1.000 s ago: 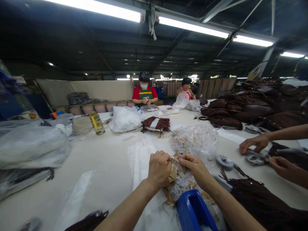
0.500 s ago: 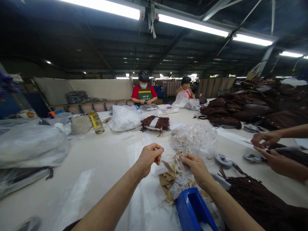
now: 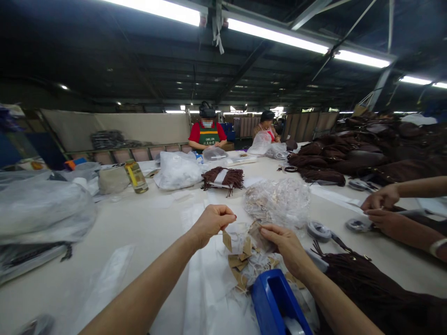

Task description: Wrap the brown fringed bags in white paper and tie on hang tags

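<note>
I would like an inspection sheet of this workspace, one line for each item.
Surface: pale tabletop, white sheets lying on it.
Work items: brown tags with white strings, piled beside blue tape dispenser.
Clutter: clear plastic bags, bottle, fringed brown bundle, heaped dark-brown bags.
Fingers: left fingers pinched, apparently holding one hanging tag; right fingers against a brownish piece, grip unclear.
Cables: nothing seen at table level.
Surroundings: two co-workers opposite, another person's hands at right, overhead lights lit.

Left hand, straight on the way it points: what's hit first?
Likely the crumpled clear bag, ahead and to the right of the left hand. Depth is unclear; it might pass above.
</note>
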Tool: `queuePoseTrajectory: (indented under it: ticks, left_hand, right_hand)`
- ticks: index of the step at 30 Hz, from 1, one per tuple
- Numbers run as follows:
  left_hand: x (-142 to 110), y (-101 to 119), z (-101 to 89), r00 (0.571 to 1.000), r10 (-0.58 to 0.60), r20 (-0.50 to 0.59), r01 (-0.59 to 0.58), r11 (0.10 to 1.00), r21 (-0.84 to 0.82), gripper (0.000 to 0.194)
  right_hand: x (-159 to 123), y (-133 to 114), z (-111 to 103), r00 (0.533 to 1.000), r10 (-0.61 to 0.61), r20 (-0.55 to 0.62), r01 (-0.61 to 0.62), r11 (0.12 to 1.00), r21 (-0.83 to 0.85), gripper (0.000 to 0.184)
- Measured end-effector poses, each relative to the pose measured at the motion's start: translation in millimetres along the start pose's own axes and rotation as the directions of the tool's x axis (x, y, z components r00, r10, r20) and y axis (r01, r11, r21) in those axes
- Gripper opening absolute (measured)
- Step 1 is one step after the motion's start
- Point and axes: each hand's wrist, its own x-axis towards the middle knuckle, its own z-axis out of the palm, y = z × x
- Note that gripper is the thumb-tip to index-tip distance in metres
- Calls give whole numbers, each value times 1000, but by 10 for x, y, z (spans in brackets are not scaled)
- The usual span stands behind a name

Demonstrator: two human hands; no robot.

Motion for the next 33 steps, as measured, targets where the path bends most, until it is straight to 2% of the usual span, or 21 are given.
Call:
queuePoseTrajectory:
  ticks: [4,9,14,18,23,27,31,33]
  left_hand:
    - [-29,-18,113,998,7,60,-11,998,58,12]
    - [-34,-7,242,993,-3,118,-8,996,91,10]
    - [-50,64,292,983,3,186,-21,995,94,9]
    - [-54,156,286,970,22,242,-41,996,75,13]
    - [-59,297,199,951,31,308,-18,999,-44,19]
    - [-70,369,97,957,50,284,-17,993,-117,11]
    - [-99,356,33,966,46,254,-31,997,-64,10]
    - [-113,308,36,971,59,233,-73,996,53,10]
  right_hand:
    - [-41,53,54,997,81,-6,-81,994,69,20]
    - [-67,78,168,983,165,79,-176,969,174,18]
    - [-50,54,217,960,242,141,-272,926,262,15]
    - [-55,-20,189,940,251,229,-310,911,273,16]
    - [-90,-86,215,946,215,244,-273,932,237,35]
    - [-101,-40,262,966,177,189,-217,953,213,33]
    - [-120,-23,251,978,147,150,-178,958,223,30]
    - [-148,-47,242,981,134,143,-163,962,221,31]
